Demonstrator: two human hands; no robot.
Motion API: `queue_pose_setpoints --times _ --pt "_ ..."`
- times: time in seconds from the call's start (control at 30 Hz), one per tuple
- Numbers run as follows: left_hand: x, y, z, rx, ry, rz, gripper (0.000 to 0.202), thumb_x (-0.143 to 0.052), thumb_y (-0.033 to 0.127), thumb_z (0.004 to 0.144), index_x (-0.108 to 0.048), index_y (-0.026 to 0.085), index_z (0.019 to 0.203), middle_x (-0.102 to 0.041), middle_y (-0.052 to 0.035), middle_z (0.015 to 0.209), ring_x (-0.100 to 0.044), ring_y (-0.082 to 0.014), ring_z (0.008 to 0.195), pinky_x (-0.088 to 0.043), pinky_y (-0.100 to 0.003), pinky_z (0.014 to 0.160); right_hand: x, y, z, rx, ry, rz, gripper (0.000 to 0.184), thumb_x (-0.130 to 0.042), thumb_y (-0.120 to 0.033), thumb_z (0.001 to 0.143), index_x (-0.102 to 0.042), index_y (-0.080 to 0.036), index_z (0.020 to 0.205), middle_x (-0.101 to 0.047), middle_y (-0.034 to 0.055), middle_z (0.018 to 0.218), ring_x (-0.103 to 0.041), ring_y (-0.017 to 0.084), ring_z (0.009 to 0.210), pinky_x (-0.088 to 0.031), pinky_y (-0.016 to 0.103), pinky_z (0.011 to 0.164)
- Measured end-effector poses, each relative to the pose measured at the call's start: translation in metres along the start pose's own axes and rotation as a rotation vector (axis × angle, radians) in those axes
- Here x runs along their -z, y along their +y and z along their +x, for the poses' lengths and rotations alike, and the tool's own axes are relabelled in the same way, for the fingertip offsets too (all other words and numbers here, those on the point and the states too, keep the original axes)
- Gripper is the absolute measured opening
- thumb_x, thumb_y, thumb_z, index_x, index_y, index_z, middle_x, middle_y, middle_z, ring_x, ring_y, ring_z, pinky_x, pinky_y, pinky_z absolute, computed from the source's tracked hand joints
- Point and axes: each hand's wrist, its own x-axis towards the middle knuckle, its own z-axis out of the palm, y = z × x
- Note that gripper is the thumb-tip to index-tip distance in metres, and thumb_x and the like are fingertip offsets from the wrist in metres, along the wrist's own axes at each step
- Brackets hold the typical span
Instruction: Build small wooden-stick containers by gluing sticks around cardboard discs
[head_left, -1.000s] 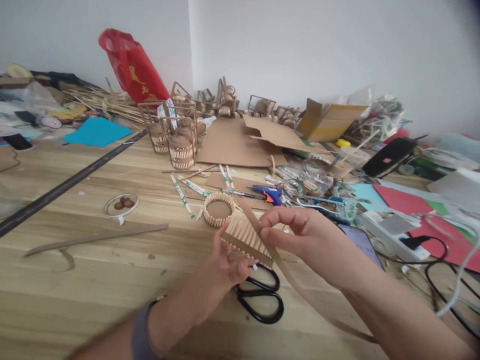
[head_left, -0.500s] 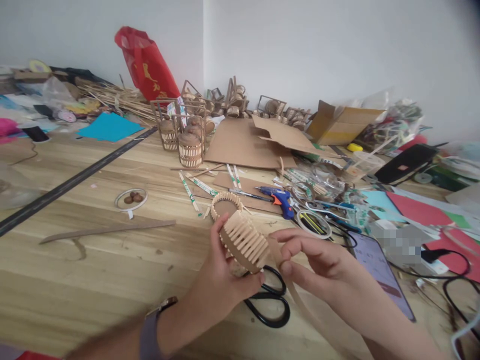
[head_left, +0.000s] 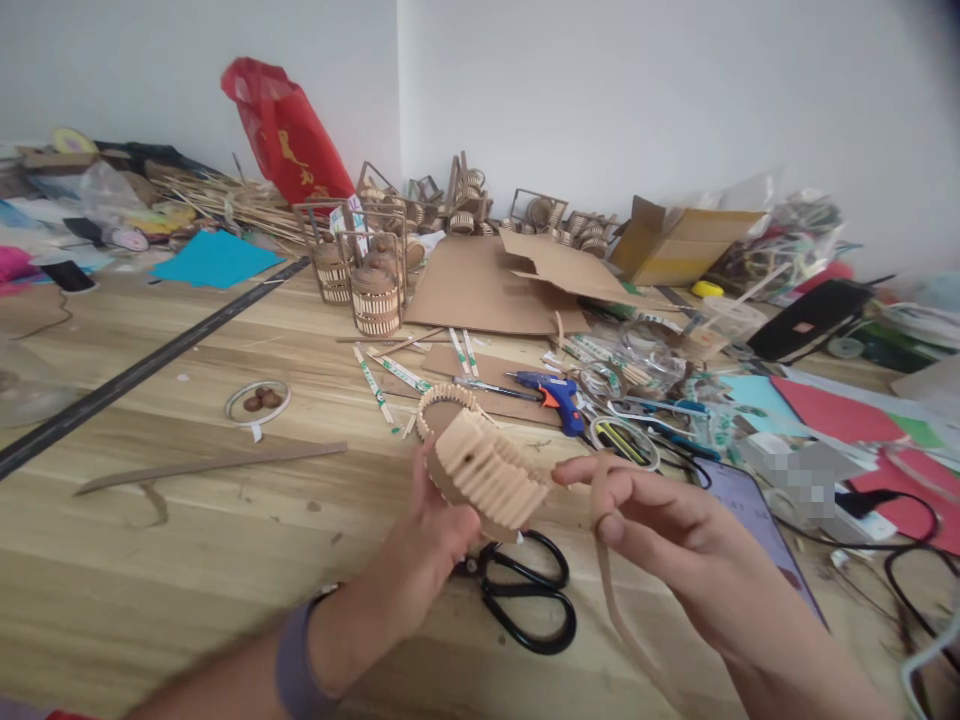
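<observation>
My left hand (head_left: 435,530) is closed around a small round basket of pale wooden slats (head_left: 487,470) with a brown band around it, held tilted above the table. Between the thumb and fingers of my right hand (head_left: 645,510) is a thin tan paper strip (head_left: 619,610), its length hanging down toward the table's front. Fingertips of that hand come close to the slats' right end. Behind the held piece a second slatted ring with a brown base (head_left: 447,408) shows. Black-handled scissors (head_left: 529,600) lie under the hands, their blades partly hidden.
A blue glue gun (head_left: 551,390) lies behind my hands, with a tape roll (head_left: 626,440) beside it. Brown balls (head_left: 264,399) sit inside a white ring to the left. Finished baskets in frames (head_left: 375,300) stand farther back. A phone (head_left: 757,530) lies at the right.
My right hand has drawn the strip rightward, away from the slats. The left hand has turned the basket and shifted slightly left, uncovering more of the scissors.
</observation>
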Motion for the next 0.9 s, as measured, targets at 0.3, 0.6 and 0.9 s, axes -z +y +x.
queue_pose_setpoints --times 0.3,0.6,0.9 --pt "0.007 -0.001 0.012 0.345 -0.240 -0.461 0.079 -0.062 0.072 0.074 -0.068 0.003 0.113 -0.074 -0.0206 0.107 -0.074 -0.0231 0.079 -0.056 -0.027 0.072 0.000 0.006 0.005 0.061 -0.046 -0.012 0.025 -0.070 -0.042 0.083 -0.065 -0.023 0.067 -0.073 0.0096 0.114 -0.066 0.029 0.108 -0.049 0.047 0.097" --pt "0.002 0.000 0.008 0.456 -0.342 -0.463 0.082 -0.053 0.077 0.077 -0.068 0.004 0.111 -0.077 -0.0174 0.099 -0.075 -0.0248 0.084 -0.053 -0.025 0.074 -0.009 0.009 0.009 0.119 -0.128 0.030 0.014 -0.067 -0.032 0.087 -0.067 -0.024 0.077 -0.071 0.0055 0.097 -0.066 0.024 0.102 -0.054 0.037 0.088" --pt "-0.002 -0.004 0.008 0.363 -0.174 -0.457 0.056 -0.038 0.057 0.099 -0.067 0.012 0.117 -0.073 -0.0106 0.113 -0.071 -0.0192 0.097 -0.052 -0.030 0.090 -0.014 0.006 0.006 0.077 -0.100 0.074 0.016 -0.067 -0.032 0.087 -0.066 -0.022 0.074 -0.068 0.0037 0.087 -0.065 0.020 0.086 -0.053 0.033 0.082"
